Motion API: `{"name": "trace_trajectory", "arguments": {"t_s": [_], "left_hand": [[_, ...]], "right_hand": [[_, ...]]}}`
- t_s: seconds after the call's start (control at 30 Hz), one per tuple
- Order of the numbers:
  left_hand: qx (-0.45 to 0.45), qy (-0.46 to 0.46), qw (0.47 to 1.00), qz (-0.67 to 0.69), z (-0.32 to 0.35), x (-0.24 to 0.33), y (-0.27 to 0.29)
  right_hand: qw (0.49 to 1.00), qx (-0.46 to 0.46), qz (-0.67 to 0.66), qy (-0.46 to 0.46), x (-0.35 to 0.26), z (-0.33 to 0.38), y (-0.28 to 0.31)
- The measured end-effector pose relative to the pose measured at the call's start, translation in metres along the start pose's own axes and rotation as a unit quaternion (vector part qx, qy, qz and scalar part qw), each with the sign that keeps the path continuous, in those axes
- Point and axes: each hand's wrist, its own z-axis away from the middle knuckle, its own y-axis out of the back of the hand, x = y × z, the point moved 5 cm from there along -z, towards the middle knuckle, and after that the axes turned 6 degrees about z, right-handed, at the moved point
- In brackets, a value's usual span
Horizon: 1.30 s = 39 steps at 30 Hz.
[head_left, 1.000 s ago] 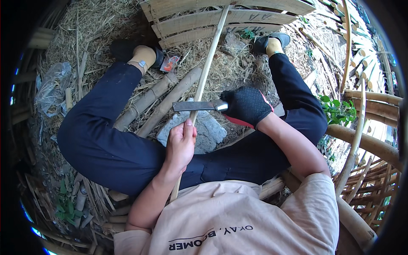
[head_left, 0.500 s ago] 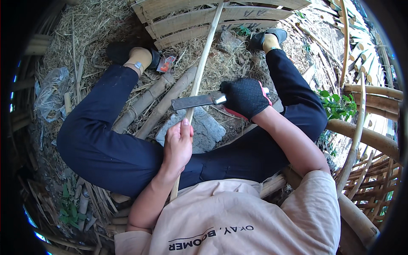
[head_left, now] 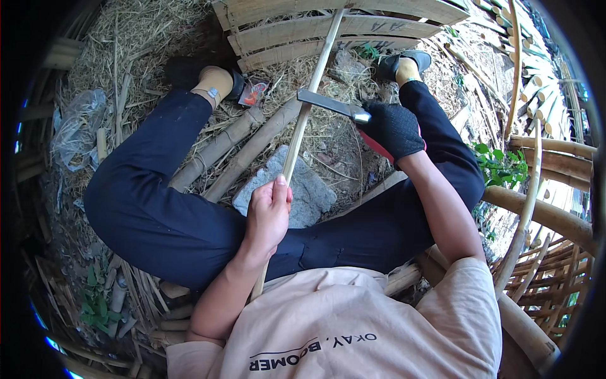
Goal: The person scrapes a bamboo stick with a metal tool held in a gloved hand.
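Observation:
A long pale bamboo strip (head_left: 314,82) runs from beside my waist up to the wooden slatted crate at the far side. My bare left hand (head_left: 267,211) is closed round its lower part, thumb lying along the top. In a black glove with red edging, my right hand (head_left: 392,131) grips a broad-bladed knife (head_left: 331,103) by its handle, which the fingers mostly hide. The blade lies across the strip well beyond my left hand, its tip end reaching just past the strip's left edge. Below the strip, between my legs, sits a grey stone (head_left: 312,196).
The slatted crate (head_left: 278,35) stands ahead between my feet. Bamboo poles (head_left: 252,148) lie on the straw-covered ground by my left leg, near a small red packet (head_left: 253,93). A clear plastic bag (head_left: 79,126) is at far left. Cut bamboo (head_left: 540,91) is piled at far right.
My right hand has moved the knife away from me along the strip, farther from my left hand, and the blade is now tilted. The left hand keeps its hold on the strip.

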Motion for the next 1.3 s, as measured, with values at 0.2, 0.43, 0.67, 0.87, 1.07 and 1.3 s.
{"name": "trace_trajectory", "arguments": {"t_s": [0.2, 0.43, 0.67, 0.87, 1.07, 1.3], "left_hand": [[0.020, -0.012, 0.999, -0.044, -0.002, -0.002, 0.002], [0.039, -0.093, 0.983, -0.156, -0.009, -0.006, 0.005], [0.040, -0.084, 0.984, -0.150, -0.009, -0.006, 0.005], [0.028, -0.071, 0.989, -0.125, -0.004, 0.000, 0.004], [0.010, -0.026, 0.998, -0.053, 0.003, -0.004, 0.005], [0.011, -0.002, 1.000, 0.006, 0.004, 0.003, 0.000]], "right_hand": [[0.988, -0.077, -0.028, 0.132, -0.060, 0.025, -0.011], [0.988, -0.128, 0.008, 0.086, -0.062, 0.023, -0.012], [0.997, -0.065, 0.002, 0.047, -0.034, 0.009, -0.015], [0.997, -0.069, 0.022, 0.018, -0.029, 0.002, -0.012], [0.997, -0.028, 0.026, -0.074, 0.052, -0.017, -0.011], [0.998, 0.022, -0.043, -0.045, 0.009, 0.005, -0.008]]}}
